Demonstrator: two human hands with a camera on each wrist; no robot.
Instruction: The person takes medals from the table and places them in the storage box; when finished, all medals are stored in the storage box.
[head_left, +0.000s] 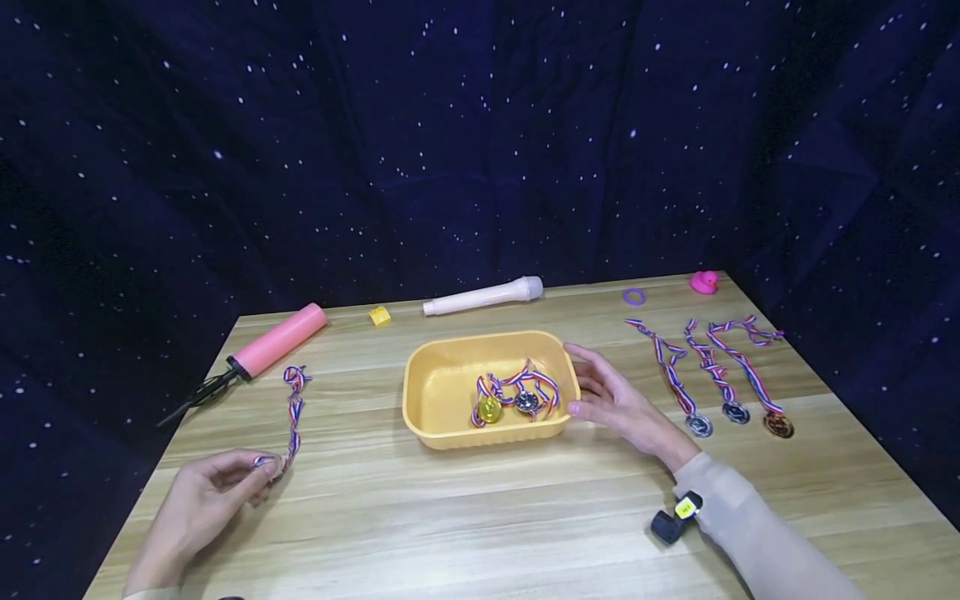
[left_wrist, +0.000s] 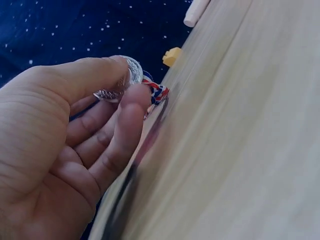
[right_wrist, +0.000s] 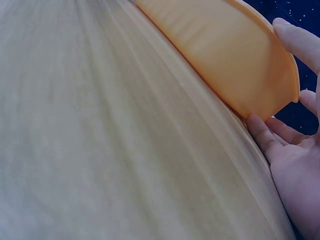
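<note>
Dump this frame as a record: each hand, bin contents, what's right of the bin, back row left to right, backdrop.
left_hand: left hand pinches silver-coloured medal, striped ribbon trailing
right_hand: right hand touches right end of yellow-orange bin
in_bin: gold-coloured medal, dark-silver medal, both ribboned
right_of_bin: two silver-toned medals, one bronze-toned medal
back_row: pink pump, yellow block, pale microphone, purple ring, pink duck
backdrop: dark blue speckled cloth
</note>
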